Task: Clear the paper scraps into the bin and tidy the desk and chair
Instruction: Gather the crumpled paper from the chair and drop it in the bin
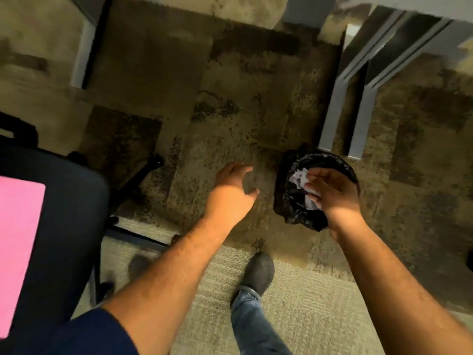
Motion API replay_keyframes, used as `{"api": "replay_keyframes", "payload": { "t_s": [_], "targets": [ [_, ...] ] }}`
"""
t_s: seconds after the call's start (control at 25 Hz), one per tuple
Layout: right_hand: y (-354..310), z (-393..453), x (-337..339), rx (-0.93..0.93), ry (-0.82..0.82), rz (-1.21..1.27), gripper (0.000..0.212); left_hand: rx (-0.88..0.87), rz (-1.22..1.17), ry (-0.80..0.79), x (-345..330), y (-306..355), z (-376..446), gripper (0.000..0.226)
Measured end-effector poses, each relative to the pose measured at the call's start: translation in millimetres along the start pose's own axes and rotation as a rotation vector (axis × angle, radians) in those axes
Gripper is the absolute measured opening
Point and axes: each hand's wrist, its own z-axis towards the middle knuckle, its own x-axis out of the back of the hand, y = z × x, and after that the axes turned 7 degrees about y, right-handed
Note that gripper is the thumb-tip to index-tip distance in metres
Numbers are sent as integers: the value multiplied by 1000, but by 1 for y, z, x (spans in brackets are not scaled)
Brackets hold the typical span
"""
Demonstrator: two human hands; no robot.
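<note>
A small round bin (289, 201) lined with a black bag stands on the carpet beside a grey desk leg. White paper scraps (298, 178) lie inside it. My right hand (332, 194) hovers over the bin's opening, its fingers curled around white paper scraps that show beneath them. My left hand (234, 193) hangs over bare carpet to the left of the bin, fingers spread, holding nothing. The black chair (64, 213) is at the left with a pink sheet (18, 247) lying on its seat.
Grey desk legs (358, 119) rise behind the bin; another leg (84, 55) stands at the far left. The chair's base and a castor (156, 161) reach toward the middle. My shoe (258, 274) and jeans leg are at the lower centre on patterned carpet.
</note>
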Motion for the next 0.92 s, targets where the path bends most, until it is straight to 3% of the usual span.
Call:
{"api": "replay_keyframes", "payload": {
  "t_s": [0.32,0.68,0.8,0.92],
  "targets": [
    [-55,-79,-137,259,-230,-169,25,153,-135,295,132,-111,-82,46],
    [-58,-228,-323,383,-543,-230,17,439,-12,688,275,-271,-178,42],
    [-56,-266,-370,411,-610,-270,15,600,54,756,304,-315,-204,52],
    [-53,-299,-416,443,-680,-316,13,796,119,680,322,-358,-227,77]
  ]
}}
